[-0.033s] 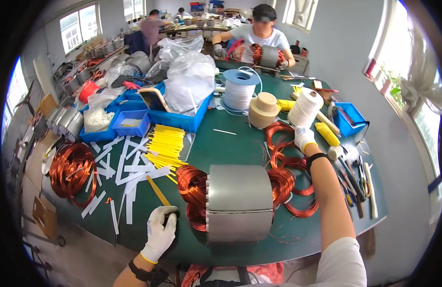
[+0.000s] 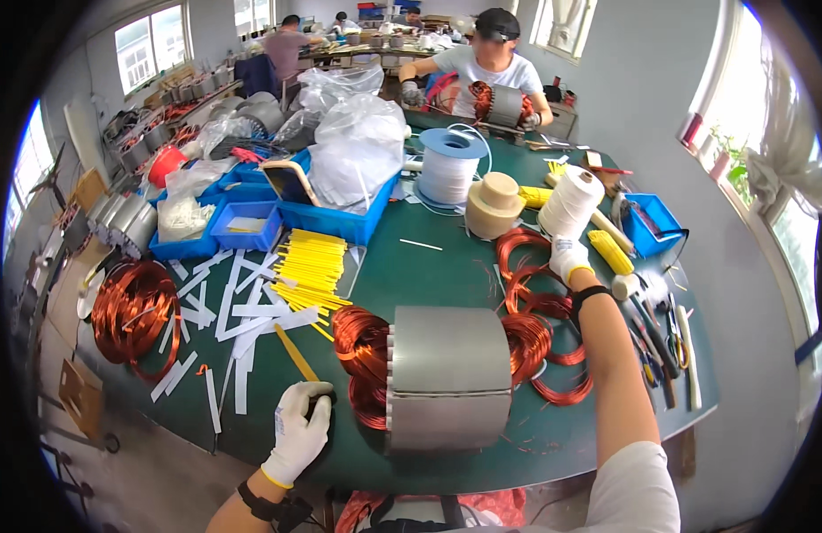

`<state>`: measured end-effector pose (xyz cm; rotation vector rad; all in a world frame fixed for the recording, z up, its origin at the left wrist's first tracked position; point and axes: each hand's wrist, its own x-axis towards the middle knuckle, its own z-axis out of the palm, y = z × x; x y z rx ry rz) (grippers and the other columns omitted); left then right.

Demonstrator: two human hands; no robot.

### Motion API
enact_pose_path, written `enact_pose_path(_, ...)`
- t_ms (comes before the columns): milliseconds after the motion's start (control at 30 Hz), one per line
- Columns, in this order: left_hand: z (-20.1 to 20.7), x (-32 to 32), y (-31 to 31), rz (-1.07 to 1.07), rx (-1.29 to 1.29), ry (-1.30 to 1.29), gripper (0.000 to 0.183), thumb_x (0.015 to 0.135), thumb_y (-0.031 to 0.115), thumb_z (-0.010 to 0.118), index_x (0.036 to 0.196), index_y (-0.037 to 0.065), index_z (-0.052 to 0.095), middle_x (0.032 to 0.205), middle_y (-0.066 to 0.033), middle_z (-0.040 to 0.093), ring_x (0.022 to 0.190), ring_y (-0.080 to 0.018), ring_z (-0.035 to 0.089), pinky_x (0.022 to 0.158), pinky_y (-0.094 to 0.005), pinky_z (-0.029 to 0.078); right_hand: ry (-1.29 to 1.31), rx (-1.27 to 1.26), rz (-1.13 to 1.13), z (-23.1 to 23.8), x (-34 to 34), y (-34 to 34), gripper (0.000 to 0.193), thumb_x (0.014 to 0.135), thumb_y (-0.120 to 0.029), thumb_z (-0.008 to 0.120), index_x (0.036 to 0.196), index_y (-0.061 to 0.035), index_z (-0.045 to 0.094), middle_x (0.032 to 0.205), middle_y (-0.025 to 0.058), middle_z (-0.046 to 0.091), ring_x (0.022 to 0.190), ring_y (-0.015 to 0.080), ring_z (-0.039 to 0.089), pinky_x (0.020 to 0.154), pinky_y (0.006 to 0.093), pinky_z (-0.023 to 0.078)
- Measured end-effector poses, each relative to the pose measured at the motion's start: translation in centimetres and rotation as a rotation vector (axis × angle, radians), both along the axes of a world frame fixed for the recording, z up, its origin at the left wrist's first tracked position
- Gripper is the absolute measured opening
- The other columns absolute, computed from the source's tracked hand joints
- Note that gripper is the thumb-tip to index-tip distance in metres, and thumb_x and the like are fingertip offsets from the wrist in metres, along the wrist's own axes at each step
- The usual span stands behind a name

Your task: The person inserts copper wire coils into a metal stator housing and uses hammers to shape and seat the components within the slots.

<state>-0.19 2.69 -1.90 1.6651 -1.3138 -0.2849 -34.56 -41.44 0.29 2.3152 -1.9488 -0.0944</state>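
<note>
In front of me a grey steel stator core lies on its side, with copper windings bulging from both ends. Left of it, my left hand, in a white glove, has its fingers curled around the near end of a flat yellow strip. Something dark shows beneath those fingers. My right hand, gloved too, reaches far forward to the foot of a cone of white thread. Its fingertips are too small to read, and I cannot tell whether they grip the cone. Loose copper wire coils lie beside that hand.
White paper strips and a stack of yellow strips cover the left side, beside a big copper coil. Blue bins stand behind. Hand tools lie at right. Across the table a person handles another wound core.
The whole view has shifted slightly. Both hands keep their places relative to the stator core and the thread cone; nothing was taken hold of or let go.
</note>
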Motion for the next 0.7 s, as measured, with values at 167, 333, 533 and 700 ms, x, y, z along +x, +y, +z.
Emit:
enact_pose_path(167,-0.3,0.5,0.1,-0.043,-0.015,-0.071,0.013,0.082,0.000,0.058,0.093,0.003,0.064,0.086,-0.0121,0.064,0.080,-0.0298,0.061,0.074,-0.0378,0.048,-0.396,-0.143,0.120,2.1,-2.1,0.2,0.029,0.080,-0.016,0.055,0.104,-0.0004,0.062,0.104,0.0275,0.065,0.102,0.0443,0.060,0.088,0.0468,0.048)
enact_pose_path(333,-0.5,0.1,-0.6,-0.033,0.009,-0.008,0.012,0.083,0.000,0.058,0.093,0.002,0.064,0.086,-0.0127,0.064,0.080,-0.0293,0.061,0.074,-0.0373,0.048,-0.567,-0.272,0.461,5.7,-5.9,-0.2,0.029,0.084,-0.009,0.057,0.111,0.0001,0.055,0.099,0.0244,0.064,0.096,0.0398,0.062,0.084,0.0433,0.049)
enact_pose_path(533,-0.1,-0.2,-0.7,0.000,0.007,0.010,0.013,0.086,0.001,0.055,0.095,-0.001,0.064,0.086,-0.0120,0.064,0.078,-0.0237,0.062,0.074,-0.0326,0.049,-0.776,-0.564,0.648,15.3,-3.6,6.4,0.038,0.086,-0.005,0.057,0.124,-0.0009,0.055,0.103,0.0227,0.065,0.096,0.0360,0.063,0.085,0.0369,0.049)
enact_pose_path(700,-0.3,-0.5,-0.6,-0.015,0.021,0.045,0.015,0.086,0.001,0.055,0.097,-0.002,0.063,0.088,-0.0123,0.065,0.079,-0.0227,0.062,0.075,-0.0321,0.049,-0.739,-0.644,0.552,20.9,-6.5,16.5,0.048,0.089,-0.013,0.058,0.136,-0.0039,0.052,0.117,0.0164,0.065,0.102,0.0196,0.062,0.095,0.0316,0.045)
